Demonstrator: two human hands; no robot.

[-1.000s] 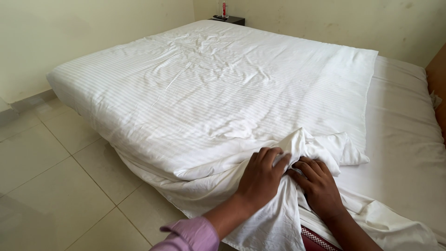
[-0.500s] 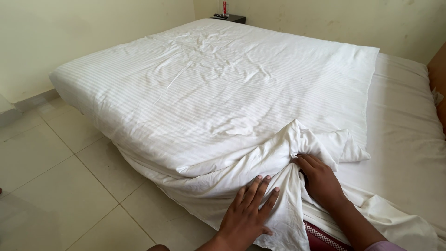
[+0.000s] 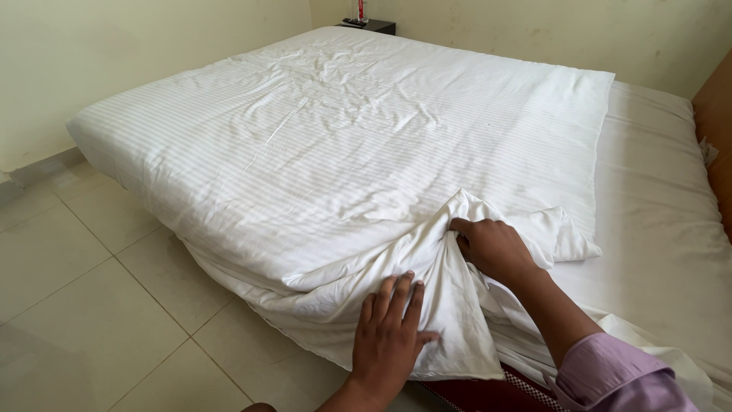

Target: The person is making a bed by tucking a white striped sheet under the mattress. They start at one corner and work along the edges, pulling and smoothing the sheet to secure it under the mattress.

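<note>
- Fingers of the right hand [image 3: 496, 248] pinch a bunched fold of the white duvet cover [image 3: 366, 152] at the bed's near edge.
- Left hand [image 3: 389, 339] lies flat, unclenched, on hanging cloth.
- Cover mostly spread; near corner remains rumpled above the tiled floor [image 3: 91, 305].

Single head-worn view, angled down from the near edge across the bed [image 3: 366, 137], close above it.

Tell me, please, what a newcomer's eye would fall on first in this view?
The white striped duvet spread over the bed fills most of the view, rumpled at its near edge. There the left hand lies flat on the hanging fabric, while the right hand pinches a raised fold beside it. Pale floor tiles lie to the left.
</note>
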